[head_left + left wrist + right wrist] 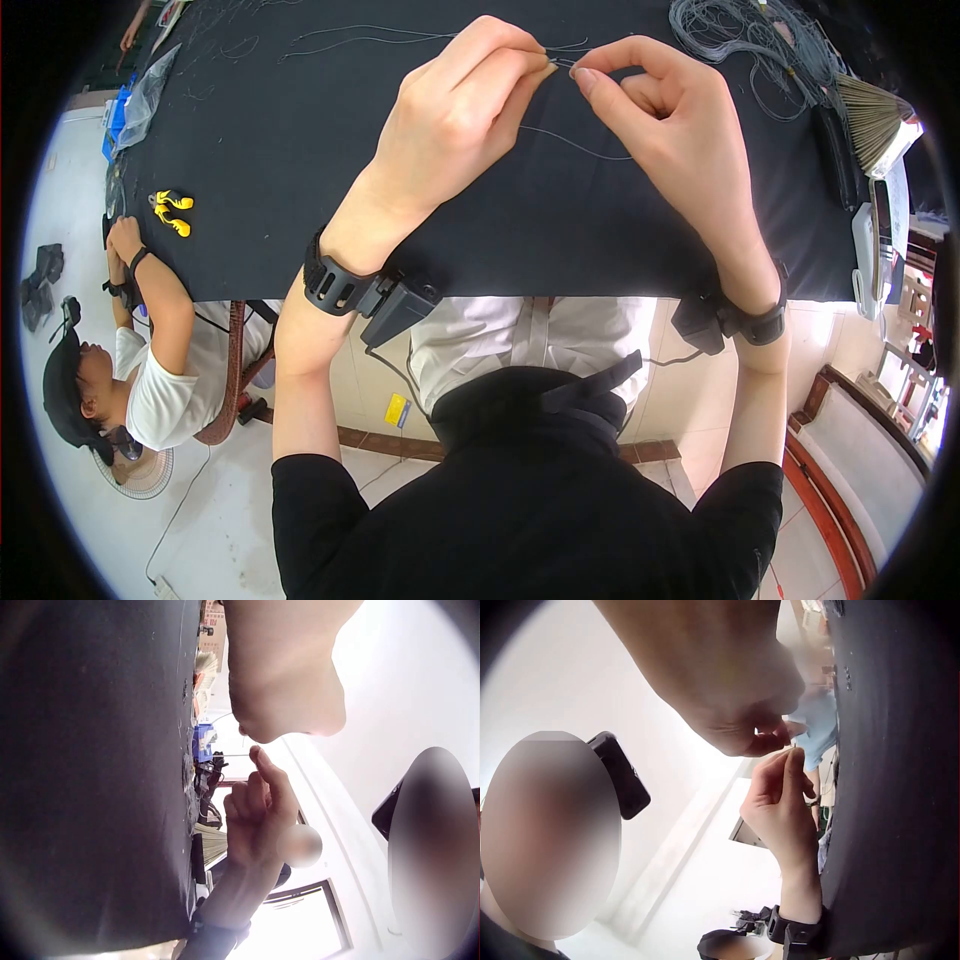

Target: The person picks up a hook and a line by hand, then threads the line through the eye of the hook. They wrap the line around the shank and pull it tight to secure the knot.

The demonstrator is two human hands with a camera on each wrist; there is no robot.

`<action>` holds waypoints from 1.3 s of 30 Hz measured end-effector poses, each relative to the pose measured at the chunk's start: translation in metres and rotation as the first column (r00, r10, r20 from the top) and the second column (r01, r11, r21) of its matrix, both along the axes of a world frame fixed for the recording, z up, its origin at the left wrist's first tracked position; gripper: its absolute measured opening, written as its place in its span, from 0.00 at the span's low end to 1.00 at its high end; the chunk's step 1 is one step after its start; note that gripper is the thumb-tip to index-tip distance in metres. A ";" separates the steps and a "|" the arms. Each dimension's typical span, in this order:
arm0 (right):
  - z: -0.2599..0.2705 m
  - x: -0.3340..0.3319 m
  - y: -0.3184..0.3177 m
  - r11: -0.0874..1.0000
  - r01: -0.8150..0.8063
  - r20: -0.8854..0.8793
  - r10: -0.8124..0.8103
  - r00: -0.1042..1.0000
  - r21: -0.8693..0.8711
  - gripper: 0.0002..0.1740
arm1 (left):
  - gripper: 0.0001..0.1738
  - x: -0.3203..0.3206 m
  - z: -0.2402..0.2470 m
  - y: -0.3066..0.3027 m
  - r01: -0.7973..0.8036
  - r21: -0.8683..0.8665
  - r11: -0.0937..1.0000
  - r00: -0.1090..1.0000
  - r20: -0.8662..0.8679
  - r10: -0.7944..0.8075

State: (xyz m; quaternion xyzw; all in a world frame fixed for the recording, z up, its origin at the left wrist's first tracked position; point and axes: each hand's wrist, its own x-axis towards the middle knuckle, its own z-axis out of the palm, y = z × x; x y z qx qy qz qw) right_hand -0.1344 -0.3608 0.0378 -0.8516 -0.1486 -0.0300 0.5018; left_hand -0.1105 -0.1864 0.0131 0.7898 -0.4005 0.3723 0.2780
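Observation:
Over the far part of the black-covered table, my left hand [450, 110] pinches a thin grey cord [400, 41] between thumb and fingers. Its strands trail off to the left across the cloth. Close beside it, my right hand [680, 130] brings its thumb and forefinger together on the same cord, the remaining fingers curled in. A short gap parts the two sets of fingertips. Another length of cord curves below them. In the left wrist view the right hand [259, 814] shows a taut strand at its fingertips. The right wrist view shows the left hand [784, 817] pinching.
A loose bundle of grey cord [725, 40] lies at the back right, near a fan of stiff bristles [865, 115]. Yellow-and-black pliers [172, 212] lie at the left. Another person [165, 370] sits by the left edge, near a clear plastic bag [148, 95].

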 end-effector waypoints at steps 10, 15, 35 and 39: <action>0.000 -0.001 0.002 0.999 -0.007 0.012 0.006 1.000 0.053 0.07 | 0.09 -0.004 0.001 0.000 -0.019 0.011 1.000 0.999 -0.034 0.019; 0.000 -0.002 0.002 0.998 -0.040 0.027 0.039 0.999 0.046 0.07 | 0.10 -0.004 0.000 -0.001 -0.013 0.006 1.000 0.999 -0.041 0.013; -0.008 -0.002 0.005 0.981 -0.114 0.053 0.107 0.993 0.158 0.06 | 0.11 -0.003 0.000 -0.001 0.027 -0.038 0.999 0.999 -0.019 -0.028; -0.006 -0.003 0.006 0.983 -0.098 0.042 0.093 0.995 0.156 0.06 | 0.10 -0.007 0.007 -0.003 -0.011 -0.023 1.000 0.999 -0.036 0.010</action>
